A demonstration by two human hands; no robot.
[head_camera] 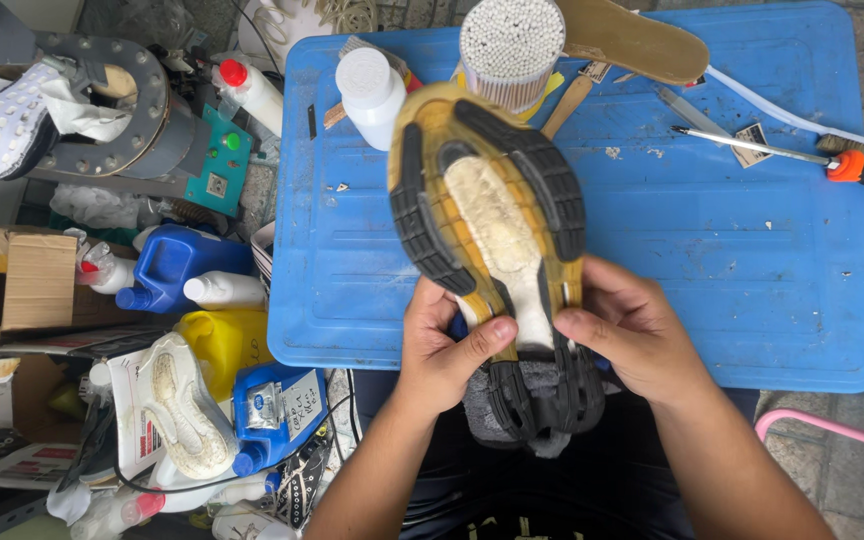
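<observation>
1. Rubber tread faces up at us: the shoe (492,250) is held sole-up over the near edge of the blue table (782,250), toe pointing away, so the worn yellow-and-black sole and its pale middle strip lie open to our view; the heel end hangs over our lap.
2. Our left hand (442,350) grips the shoe's left side near the heel, thumb pressed flat across the sole; the other fingers wrap underneath, out of sight.
3. Our right hand (637,335) clasps the opposite side, thumb on the sole, fingers curled close together round the edge; two hands steady it.
4. Beyond the shoe's toe stand a white bottle (370,92) and a bundle of white sticks (510,45); right of the shoe lies a screwdriver (802,155), apart from it.
</observation>
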